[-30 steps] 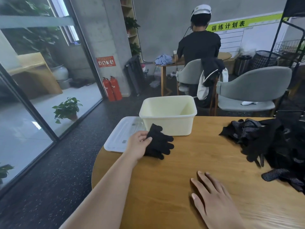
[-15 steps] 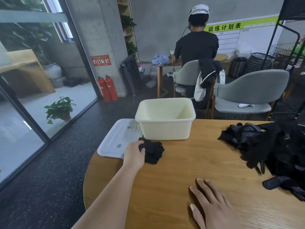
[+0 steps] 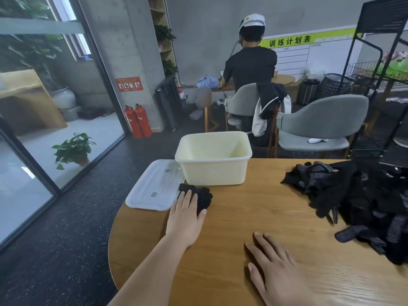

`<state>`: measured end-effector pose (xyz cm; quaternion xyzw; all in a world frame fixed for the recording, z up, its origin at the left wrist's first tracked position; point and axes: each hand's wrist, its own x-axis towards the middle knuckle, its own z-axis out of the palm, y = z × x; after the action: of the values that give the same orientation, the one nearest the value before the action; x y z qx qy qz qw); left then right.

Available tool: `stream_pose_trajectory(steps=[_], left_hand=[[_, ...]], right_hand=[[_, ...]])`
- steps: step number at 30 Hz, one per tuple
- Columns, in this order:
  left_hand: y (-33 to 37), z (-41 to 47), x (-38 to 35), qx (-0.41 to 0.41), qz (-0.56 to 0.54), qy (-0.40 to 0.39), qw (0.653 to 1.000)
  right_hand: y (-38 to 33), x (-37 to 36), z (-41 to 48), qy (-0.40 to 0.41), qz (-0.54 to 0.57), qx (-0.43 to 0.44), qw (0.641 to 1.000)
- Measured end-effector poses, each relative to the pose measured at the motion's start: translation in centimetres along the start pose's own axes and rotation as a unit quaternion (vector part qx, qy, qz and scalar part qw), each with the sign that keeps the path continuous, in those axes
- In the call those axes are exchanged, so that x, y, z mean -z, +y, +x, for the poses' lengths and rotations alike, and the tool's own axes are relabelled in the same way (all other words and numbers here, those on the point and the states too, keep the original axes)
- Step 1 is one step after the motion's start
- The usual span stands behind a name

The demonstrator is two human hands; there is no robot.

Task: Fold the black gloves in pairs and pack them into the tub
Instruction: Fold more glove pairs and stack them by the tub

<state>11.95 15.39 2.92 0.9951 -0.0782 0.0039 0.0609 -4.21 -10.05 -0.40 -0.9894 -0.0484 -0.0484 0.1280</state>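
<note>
While the left hand (image 3: 184, 217) presses flat on the folded black knit gloves (image 3: 204, 195), the right hand (image 3: 278, 272) lies flat. Neither hand grips anything.

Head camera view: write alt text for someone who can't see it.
The left hand presses folded black gloves on a wooden table, in front of a cream tub and beside its lid. The right hand lies flat nearer; loose black gloves are piled at right.

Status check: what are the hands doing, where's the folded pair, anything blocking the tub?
Left hand flat on folded gloves in front of tub. Right hand flat on table. Tub open, lid alongside; nothing blocking.
</note>
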Motion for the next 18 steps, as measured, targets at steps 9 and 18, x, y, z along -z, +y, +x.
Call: stream_pose_trajectory(steps=[9,18], left_hand=[[5.0,-7.2,-0.6,-0.061,-0.054,0.002,0.997],[12.7,-12.7,-2.0,-0.145,-0.078,-0.036,0.986]], right_hand=[[0.2,1.2,-1.1,0.046,0.092,-0.043,0.994],[3.0,1.7,-3.5,0.118,0.139,-0.113,0.977]])
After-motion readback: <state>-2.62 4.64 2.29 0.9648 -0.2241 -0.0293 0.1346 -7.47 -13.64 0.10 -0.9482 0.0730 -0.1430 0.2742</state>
